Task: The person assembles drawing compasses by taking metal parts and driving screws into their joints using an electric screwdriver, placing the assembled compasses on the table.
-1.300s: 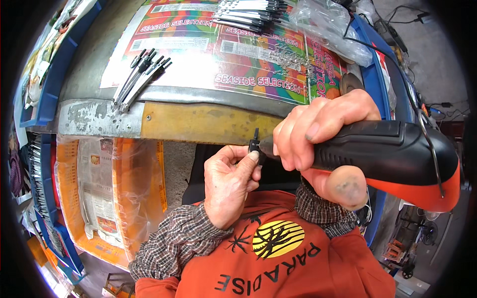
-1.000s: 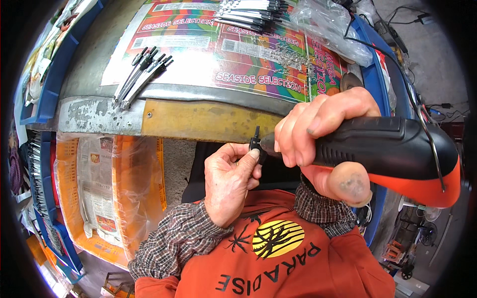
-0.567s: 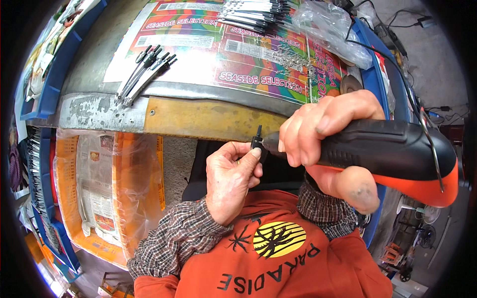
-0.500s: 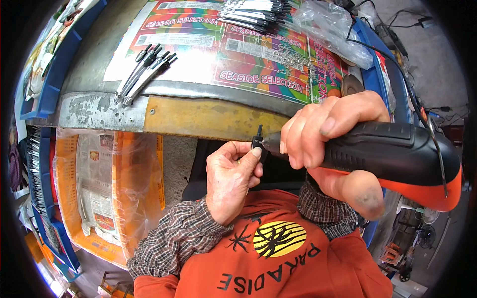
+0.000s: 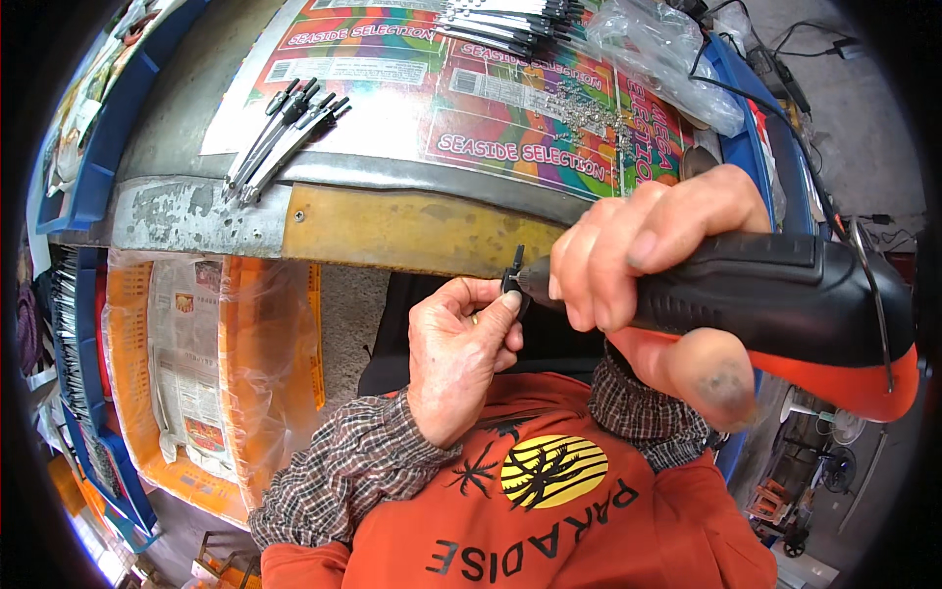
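Note:
Pinched between the thumb and fingers of my left hand is a drawing compass, its black head and short handle pointing up; the rest is hidden by the fingers. My right hand wraps around a black and orange electric screwdriver, held sideways. The screwdriver's tip meets the side of the compass head, just off the table's front edge. Beyond my left hand, a few compasses with black handles and silver legs lie on the table.
A larger pile of compasses lies at the back, near scattered small screws and a clear plastic bag. A yellow-brown strip edges the table. Below left stands an orange crate lined with plastic. A cable runs at the right.
Both hands stay almost in place, with the compass and screwdriver still together. The screwdriver's rear end has shifted slightly right and down. The view has moved a little.

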`<state>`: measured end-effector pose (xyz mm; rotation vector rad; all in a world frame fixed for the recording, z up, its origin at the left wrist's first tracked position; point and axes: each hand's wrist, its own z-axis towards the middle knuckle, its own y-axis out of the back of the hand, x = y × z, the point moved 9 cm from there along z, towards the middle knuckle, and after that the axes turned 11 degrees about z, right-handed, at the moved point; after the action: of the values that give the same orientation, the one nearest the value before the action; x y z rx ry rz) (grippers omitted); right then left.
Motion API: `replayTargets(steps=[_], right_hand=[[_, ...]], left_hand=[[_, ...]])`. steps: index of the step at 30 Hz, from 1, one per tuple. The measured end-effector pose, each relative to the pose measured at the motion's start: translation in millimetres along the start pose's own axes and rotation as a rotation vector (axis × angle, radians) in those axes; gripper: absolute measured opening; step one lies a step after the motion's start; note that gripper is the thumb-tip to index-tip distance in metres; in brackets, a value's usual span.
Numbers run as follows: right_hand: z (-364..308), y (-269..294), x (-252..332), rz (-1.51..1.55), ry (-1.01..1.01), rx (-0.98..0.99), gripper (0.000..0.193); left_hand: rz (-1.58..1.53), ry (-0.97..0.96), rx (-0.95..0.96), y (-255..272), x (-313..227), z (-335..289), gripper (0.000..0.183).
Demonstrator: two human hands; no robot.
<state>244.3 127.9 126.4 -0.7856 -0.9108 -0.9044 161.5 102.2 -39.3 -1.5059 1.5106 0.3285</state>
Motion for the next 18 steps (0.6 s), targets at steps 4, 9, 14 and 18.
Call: replayTargets(steps=[4, 9, 14, 18], right_hand=[[4.0, 1.2, -2.7, 0.003, 0.020, -0.037, 0.055], [7.7, -1.2, -7.1, 0.107, 0.228, 0.014, 0.057], [6.5, -4.9, -10.9, 0.205, 0.324, 0.003, 0.058], [4.6, -2.5, -11.0, 0.301, 0.358, -0.056, 0.057]], left_hand=[[0.024, 0.005, -0.005, -0.4, 0.6, 1.0, 0.010], [-0.027, 0.020, -0.009, -1.8, 3.0, 0.7, 0.010], [-0.022, 0.009, -0.014, 0.1, 2.9, 1.0, 0.010], [0.002, 0.013, -0.028, 0.4, 3.2, 1.5, 0.011]])
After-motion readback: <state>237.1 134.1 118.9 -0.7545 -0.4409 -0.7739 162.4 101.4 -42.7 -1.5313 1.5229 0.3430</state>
